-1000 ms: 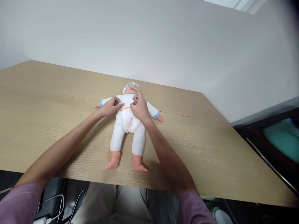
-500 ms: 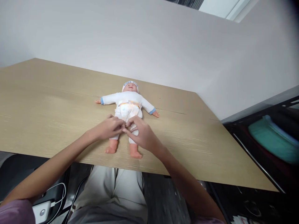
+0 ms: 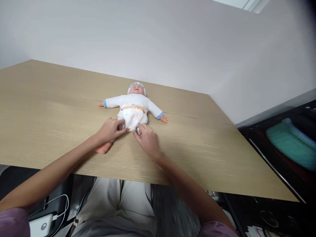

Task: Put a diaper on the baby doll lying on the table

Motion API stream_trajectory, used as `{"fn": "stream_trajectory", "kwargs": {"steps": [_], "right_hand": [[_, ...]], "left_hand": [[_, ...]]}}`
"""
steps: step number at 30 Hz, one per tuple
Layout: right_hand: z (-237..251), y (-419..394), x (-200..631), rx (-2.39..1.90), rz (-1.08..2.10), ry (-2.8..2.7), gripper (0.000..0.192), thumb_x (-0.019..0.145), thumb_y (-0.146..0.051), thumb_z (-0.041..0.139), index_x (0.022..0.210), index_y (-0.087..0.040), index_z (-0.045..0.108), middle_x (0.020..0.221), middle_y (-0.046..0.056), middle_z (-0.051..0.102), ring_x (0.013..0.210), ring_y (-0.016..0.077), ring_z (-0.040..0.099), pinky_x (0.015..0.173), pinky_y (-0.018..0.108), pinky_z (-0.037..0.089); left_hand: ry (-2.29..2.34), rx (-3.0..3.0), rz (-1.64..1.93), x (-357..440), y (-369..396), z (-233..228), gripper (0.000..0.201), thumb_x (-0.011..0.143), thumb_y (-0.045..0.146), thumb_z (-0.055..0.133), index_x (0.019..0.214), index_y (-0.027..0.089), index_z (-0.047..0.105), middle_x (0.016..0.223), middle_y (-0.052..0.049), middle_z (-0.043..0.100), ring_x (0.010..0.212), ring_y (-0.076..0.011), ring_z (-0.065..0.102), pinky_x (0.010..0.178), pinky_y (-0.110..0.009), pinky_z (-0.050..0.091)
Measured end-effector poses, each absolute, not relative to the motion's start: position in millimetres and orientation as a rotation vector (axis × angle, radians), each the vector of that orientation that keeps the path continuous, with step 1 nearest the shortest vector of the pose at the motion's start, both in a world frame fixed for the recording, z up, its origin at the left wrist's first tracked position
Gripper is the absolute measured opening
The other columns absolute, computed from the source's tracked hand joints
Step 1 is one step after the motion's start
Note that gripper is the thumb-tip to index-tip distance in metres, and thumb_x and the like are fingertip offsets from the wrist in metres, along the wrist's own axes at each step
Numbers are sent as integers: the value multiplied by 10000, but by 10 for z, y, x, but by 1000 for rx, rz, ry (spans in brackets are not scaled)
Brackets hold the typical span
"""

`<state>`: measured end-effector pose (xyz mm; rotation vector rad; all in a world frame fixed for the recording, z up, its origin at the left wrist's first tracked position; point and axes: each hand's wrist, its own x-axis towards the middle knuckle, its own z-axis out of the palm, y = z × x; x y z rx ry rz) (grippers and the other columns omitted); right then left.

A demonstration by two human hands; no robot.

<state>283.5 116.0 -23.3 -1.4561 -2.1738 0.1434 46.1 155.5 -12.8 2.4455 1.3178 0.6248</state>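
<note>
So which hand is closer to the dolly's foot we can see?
The left hand. It rests at the doll's hip, and the one visible foot pokes out just below its wrist. The right hand touches the diaper on the other side, where no foot shows.

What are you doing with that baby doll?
A person sits at a wooden table with a baby doll lying on its back. The left hand and the right hand both pinch the lower edge of the doll's diaper, near its hips. The doll wears a white top and cap, arms spread wide. One bare foot pokes out beneath the left wrist; the other leg is hidden by the hands.
</note>
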Motion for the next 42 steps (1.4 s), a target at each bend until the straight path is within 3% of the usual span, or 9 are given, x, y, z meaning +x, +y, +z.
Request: {"fn": "stream_trajectory", "kwargs": {"steps": [4, 9, 14, 18, 21, 25, 30, 35, 42], "right_hand": [[-307, 1142, 2832, -1408, 147, -2157, 152, 1122, -297, 616, 1019, -233, 708, 1089, 88, 728, 980, 265, 676, 805, 368, 492], [-323, 1125, 2868, -1329, 233, -2106, 90, 1097, -281, 626, 1121, -247, 705, 1217, 119, 735, 1093, 316, 677, 912, 435, 534], [-306, 1101, 2871, -1304, 297, -2078, 145, 1062, -186, 583, 1133, -254, 689, 1289, 111, 754, 1158, 331, 657, 987, 465, 526], [-297, 1087, 2871, -1298, 305, -2079, 158, 1041, -187, 594, 1163, -245, 676, 1288, 105, 769, 1162, 340, 644, 1000, 465, 517], [-303, 1084, 2868, -1320, 299, -2094, 134, 1038, -215, 598, 1150, -240, 667, 1191, 110, 777, 1132, 346, 640, 969, 466, 512], [-326, 1101, 2858, -1381, 338, -2059, 128, 1012, -265, 639, 1138, -240, 644, 1079, 112, 744, 1068, 336, 664, 889, 441, 508], [-344, 1148, 2850, -1373, 505, -1814, 281, 956, -350, 735, 1154, -254, 558, 1127, 73, 746, 904, 251, 685, 802, 384, 508], [-294, 1157, 2882, -1356, 617, -1603, 375, 934, -440, 791, 1137, -268, 526, 1100, 43, 766, 811, 206, 669, 741, 359, 497], [-243, 1137, 2983, -1414, 627, -1594, 379, 916, -513, 832, 1077, -259, 601, 1121, 61, 813, 814, 223, 675, 783, 386, 509]], "left_hand": [[1245, 2433, 663, 434, 1561, -128, 417, 1090, 537, 594, 813, 227, 554, 783, -8, 657, 792, -223, 603, 855, -392, 396], [1172, 2429, 783, 415, 1522, -123, 312, 1103, 514, 587, 1028, 230, 693, 1340, -106, 706, 1190, -297, 664, 1019, -446, 462], [1179, 2405, 797, 420, 1511, -135, 305, 1098, 508, 603, 1049, 229, 715, 1437, -106, 686, 1246, -321, 663, 1064, -464, 470], [1146, 2402, 796, 435, 1510, -110, 286, 1089, 480, 606, 1008, 221, 697, 1382, -94, 725, 1225, -317, 675, 1038, -440, 460], [1152, 2391, 768, 453, 1509, -84, 304, 1079, 479, 600, 917, 224, 634, 1133, -66, 760, 1087, -290, 681, 966, -406, 452], [1204, 2337, 762, 466, 1513, -71, 339, 1051, 521, 623, 884, 228, 588, 898, -24, 685, 894, -247, 621, 859, -373, 422], [1244, 2055, 857, 450, 1552, -141, 330, 953, 528, 760, 1012, 238, 612, 875, 22, 643, 786, -192, 547, 748, -332, 393], [1198, 1683, 1029, 458, 1617, -243, 521, 833, 521, 906, 1028, 252, 505, 867, 39, 560, 740, -147, 477, 701, -306, 386], [1287, 1520, 1039, 465, 1592, -246, 676, 744, 519, 981, 1182, 252, 541, 983, -9, 697, 808, -179, 609, 739, -327, 465]]}}
